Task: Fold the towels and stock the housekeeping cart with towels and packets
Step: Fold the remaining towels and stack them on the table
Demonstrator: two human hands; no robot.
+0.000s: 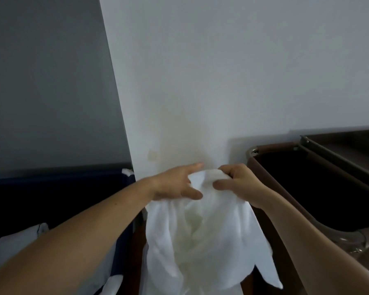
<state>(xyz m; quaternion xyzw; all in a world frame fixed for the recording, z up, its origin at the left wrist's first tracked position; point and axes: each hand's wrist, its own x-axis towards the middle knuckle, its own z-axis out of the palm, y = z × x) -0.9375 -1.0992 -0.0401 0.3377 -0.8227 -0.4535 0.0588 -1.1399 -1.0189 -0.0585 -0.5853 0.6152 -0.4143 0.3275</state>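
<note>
Your towel hangs at 6 o'clock, its long axis dropping straight down from your grip and its lower corners loose and uneven. Above it, both hands meet at the bunched top edge. Your left hand pinches the cloth between thumb and outstretched fingers. Your right hand curls round the same edge, just beside it at 3 o'clock. Spreading that edge likely means sliding the hands apart; neither is nearer. The cart waits farther off at 3 o'clock, against the wall.
</note>
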